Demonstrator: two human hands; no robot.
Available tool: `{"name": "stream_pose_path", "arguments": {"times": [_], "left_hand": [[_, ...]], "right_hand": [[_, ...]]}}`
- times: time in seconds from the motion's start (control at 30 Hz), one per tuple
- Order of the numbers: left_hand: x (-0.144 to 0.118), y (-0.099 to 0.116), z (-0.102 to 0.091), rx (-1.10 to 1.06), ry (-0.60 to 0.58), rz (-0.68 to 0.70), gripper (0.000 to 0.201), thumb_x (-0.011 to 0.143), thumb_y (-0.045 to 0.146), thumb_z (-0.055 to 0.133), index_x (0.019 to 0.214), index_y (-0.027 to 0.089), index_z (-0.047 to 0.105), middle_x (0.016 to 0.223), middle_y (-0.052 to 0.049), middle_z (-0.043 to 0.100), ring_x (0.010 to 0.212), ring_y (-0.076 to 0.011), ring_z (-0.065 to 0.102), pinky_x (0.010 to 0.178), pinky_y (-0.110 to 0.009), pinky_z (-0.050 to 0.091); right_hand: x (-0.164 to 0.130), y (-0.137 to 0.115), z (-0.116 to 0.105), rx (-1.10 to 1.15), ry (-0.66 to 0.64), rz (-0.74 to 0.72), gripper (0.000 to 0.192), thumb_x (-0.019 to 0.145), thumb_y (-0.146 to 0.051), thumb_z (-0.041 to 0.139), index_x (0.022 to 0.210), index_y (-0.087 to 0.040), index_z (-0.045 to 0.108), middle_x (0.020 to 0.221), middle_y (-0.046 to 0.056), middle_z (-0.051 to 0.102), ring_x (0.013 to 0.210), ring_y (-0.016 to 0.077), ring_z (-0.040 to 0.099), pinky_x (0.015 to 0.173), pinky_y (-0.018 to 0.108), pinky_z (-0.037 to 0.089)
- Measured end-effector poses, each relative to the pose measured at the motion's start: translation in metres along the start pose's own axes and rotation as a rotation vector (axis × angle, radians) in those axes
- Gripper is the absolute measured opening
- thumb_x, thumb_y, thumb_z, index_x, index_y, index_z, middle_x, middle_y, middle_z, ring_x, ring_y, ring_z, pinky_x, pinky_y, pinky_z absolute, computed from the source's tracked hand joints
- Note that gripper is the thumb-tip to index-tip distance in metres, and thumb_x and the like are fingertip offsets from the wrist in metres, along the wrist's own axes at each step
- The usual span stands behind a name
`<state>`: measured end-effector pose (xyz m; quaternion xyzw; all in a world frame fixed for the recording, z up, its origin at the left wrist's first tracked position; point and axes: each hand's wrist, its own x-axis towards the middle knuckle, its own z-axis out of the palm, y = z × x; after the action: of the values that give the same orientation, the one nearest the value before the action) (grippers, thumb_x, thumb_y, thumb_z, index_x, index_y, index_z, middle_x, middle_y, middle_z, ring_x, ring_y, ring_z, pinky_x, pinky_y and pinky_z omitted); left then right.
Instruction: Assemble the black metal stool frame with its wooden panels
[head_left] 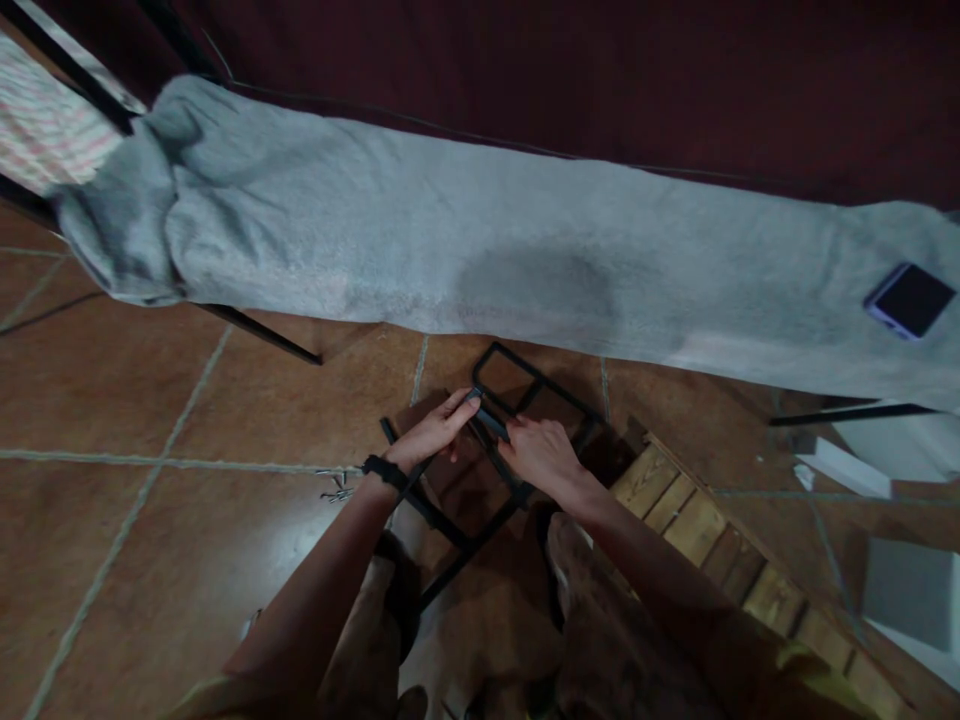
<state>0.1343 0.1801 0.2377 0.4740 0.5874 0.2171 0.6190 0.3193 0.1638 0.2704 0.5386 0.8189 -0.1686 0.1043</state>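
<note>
Both hands work a black metal frame [525, 430] on the floor — left hand [431, 435] closed on its bar, right hand [544, 455] gripping a dark tool [491, 423] — fastening looks underway, needing steady alignment next.

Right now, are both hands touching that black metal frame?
Touching. The head view shows the left hand and right hand with fingers resting on a bar of the black metal frame.

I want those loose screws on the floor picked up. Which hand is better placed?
Left, probably. The screws lie on the tiles just beside the left hand; the right hand is across the black metal frame.
</note>
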Motion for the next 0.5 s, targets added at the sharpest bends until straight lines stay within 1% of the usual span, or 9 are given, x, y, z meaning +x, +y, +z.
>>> {"name": "stream_pose_path", "arguments": {"times": [0.07, 0.17, 0.3, 0.33, 0.43, 0.5], "left_hand": [[0.000, -0.005, -0.001, -0.012, 0.021, -0.004, 0.067, 0.081, 0.059, 0.052, 0.136, 0.022, 0.046, 0.083, -0.004, 0.069, 0.034, -0.0073, 0.046, 0.035, -0.021, 0.034], [0.001, -0.011, -0.004, -0.015, 0.035, -0.027, 0.070, 0.080, 0.059, 0.054, 0.137, 0.020, 0.045, 0.084, -0.006, 0.069, 0.034, -0.0078, 0.047, 0.035, -0.021, 0.034], [0.003, -0.013, -0.009, -0.023, 0.024, -0.026, 0.070, 0.079, 0.060, 0.055, 0.138, 0.023, 0.046, 0.105, -0.009, 0.068, 0.036, -0.0061, 0.047, 0.035, -0.021, 0.036], [0.004, -0.013, -0.010, -0.025, 0.031, -0.027, 0.070, 0.079, 0.060, 0.056, 0.137, 0.023, 0.046, 0.107, -0.009, 0.067, 0.036, -0.0059, 0.047, 0.035, -0.021, 0.037], [0.006, -0.011, -0.010, -0.025, 0.044, -0.025, 0.072, 0.079, 0.061, 0.055, 0.139, 0.022, 0.045, 0.104, -0.009, 0.069, 0.036, -0.0060, 0.048, 0.037, -0.021, 0.038], [0.009, -0.011, -0.008, -0.020, 0.027, 0.001, 0.072, 0.080, 0.062, 0.053, 0.140, 0.024, 0.042, 0.108, -0.009, 0.068, 0.035, -0.0056, 0.048, 0.036, -0.021, 0.037]], "right_hand": [[0.000, -0.003, 0.004, 0.010, 0.009, -0.007, 0.033, 0.093, -0.032, 0.037, 0.098, -0.017, 0.065, 0.102, 0.011, 0.069, 0.088, 0.0239, 0.066, 0.077, 0.033, 0.047], [0.000, -0.008, 0.008, 0.017, -0.006, 0.004, 0.033, 0.093, -0.032, 0.036, 0.097, -0.017, 0.066, 0.104, 0.012, 0.068, 0.088, 0.0229, 0.066, 0.077, 0.032, 0.047], [0.002, -0.014, 0.007, 0.014, -0.029, 0.026, 0.034, 0.094, -0.033, 0.035, 0.097, -0.018, 0.065, 0.104, 0.011, 0.068, 0.088, 0.0227, 0.066, 0.077, 0.032, 0.047], [0.003, -0.014, 0.006, 0.010, -0.032, 0.032, 0.034, 0.094, -0.033, 0.034, 0.097, -0.018, 0.065, 0.103, 0.011, 0.069, 0.088, 0.0228, 0.066, 0.076, 0.032, 0.047], [0.004, -0.014, 0.004, -0.012, -0.019, 0.046, 0.032, 0.093, -0.032, 0.036, 0.096, -0.018, 0.065, 0.100, 0.010, 0.069, 0.087, 0.0235, 0.066, 0.075, 0.033, 0.047], [0.005, -0.011, 0.003, -0.029, 0.000, 0.051, 0.031, 0.092, -0.032, 0.037, 0.096, -0.019, 0.065, 0.099, 0.009, 0.069, 0.087, 0.0240, 0.066, 0.076, 0.034, 0.047]]}}
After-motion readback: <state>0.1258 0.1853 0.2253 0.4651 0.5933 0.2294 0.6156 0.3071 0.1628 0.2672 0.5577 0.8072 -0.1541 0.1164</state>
